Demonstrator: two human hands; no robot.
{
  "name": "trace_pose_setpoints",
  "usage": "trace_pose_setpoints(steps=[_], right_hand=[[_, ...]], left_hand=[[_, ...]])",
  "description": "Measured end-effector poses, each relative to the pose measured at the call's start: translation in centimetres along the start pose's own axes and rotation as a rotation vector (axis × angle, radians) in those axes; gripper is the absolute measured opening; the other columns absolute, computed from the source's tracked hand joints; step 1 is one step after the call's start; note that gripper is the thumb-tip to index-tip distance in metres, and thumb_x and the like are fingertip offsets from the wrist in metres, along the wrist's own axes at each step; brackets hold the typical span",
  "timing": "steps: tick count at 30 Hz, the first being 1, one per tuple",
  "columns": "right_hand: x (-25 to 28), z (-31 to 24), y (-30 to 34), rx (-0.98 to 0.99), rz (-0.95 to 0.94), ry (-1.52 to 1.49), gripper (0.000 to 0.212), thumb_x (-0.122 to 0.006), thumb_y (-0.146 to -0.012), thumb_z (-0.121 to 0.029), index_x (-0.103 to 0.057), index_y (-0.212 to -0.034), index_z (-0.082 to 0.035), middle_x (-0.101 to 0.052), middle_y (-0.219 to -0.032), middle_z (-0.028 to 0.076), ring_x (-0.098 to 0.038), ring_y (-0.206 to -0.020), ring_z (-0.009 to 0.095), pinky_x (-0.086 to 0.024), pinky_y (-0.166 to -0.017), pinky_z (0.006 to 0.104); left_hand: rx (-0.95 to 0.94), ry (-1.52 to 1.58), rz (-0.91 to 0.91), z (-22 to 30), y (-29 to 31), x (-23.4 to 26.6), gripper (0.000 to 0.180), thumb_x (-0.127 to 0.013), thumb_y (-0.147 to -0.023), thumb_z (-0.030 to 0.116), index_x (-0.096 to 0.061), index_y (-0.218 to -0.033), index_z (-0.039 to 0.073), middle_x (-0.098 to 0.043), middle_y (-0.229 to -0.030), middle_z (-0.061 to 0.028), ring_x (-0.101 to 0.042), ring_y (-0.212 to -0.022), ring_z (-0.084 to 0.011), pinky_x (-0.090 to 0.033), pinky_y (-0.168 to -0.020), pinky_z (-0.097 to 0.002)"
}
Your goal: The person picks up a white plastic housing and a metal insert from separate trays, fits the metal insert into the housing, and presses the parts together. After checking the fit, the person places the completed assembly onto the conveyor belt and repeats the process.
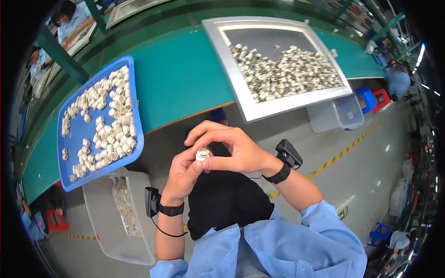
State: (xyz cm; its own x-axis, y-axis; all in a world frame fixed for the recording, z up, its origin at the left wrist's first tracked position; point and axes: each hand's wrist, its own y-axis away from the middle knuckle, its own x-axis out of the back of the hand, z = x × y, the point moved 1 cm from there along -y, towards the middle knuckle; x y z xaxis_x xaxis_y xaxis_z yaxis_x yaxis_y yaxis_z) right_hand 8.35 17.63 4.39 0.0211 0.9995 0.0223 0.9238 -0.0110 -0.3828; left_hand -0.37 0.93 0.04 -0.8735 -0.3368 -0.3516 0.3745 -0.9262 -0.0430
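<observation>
Above my lap, both hands meet around a small white cylindrical socket point(202, 154), its open top facing up with metal showing inside. My left hand point(181, 172) is closed on its left side, thumb in front. From the other side, my right hand point(232, 150) pinches it between thumb and curled fingers. Part of the socket is hidden behind the fingers. To the left, a blue tray point(133, 88) bears many similar white cylinders, some upright and some lying over. A silver-framed tray point(292, 104) to the right carries a heap of small white-and-metal parts.
Both trays rest on a green workbench point(181, 78) and overhang its near edge. A clear plastic bin point(99, 231) with small parts stands below left, another clear bin point(320, 118) below right. Blue and red stools point(381, 99) are beyond it. Other people sit at far benches.
</observation>
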Motion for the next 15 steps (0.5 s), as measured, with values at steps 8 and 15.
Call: trace_pose_setpoints(steps=[8,15], right_hand=[[12.8,-7.4,-12.9,-0.009,-0.001,0.637,0.022,-0.076,-0.088,-0.017,-0.068,-0.104,-0.004,-0.066,-0.094,0.0,-0.059,-0.083,0.009,-0.049,-0.073,0.0258],[36.2,2.7,-24.9,-0.256,0.385,1.199,0.035,-0.07,-0.09,-0.031,-0.07,-0.108,-0.001,-0.071,-0.09,0.007,-0.063,-0.082,0.015,-0.05,-0.075,0.0307]], left_hand=[[-0.308,-0.186,0.03,10.8,-2.5,0.5,0.037,-0.067,-0.095,0.034,-0.062,-0.107,-0.001,-0.062,-0.092,-0.0046,-0.055,-0.081,-0.0142,-0.045,-0.076,-0.0288],[-0.12,-1.004,0.55,17.4,0.4,9.6,0.018,-0.068,-0.089,0.009,-0.063,-0.103,0.001,-0.06,-0.087,-0.0071,-0.057,-0.08,-0.0174,-0.046,-0.077,-0.0311]])
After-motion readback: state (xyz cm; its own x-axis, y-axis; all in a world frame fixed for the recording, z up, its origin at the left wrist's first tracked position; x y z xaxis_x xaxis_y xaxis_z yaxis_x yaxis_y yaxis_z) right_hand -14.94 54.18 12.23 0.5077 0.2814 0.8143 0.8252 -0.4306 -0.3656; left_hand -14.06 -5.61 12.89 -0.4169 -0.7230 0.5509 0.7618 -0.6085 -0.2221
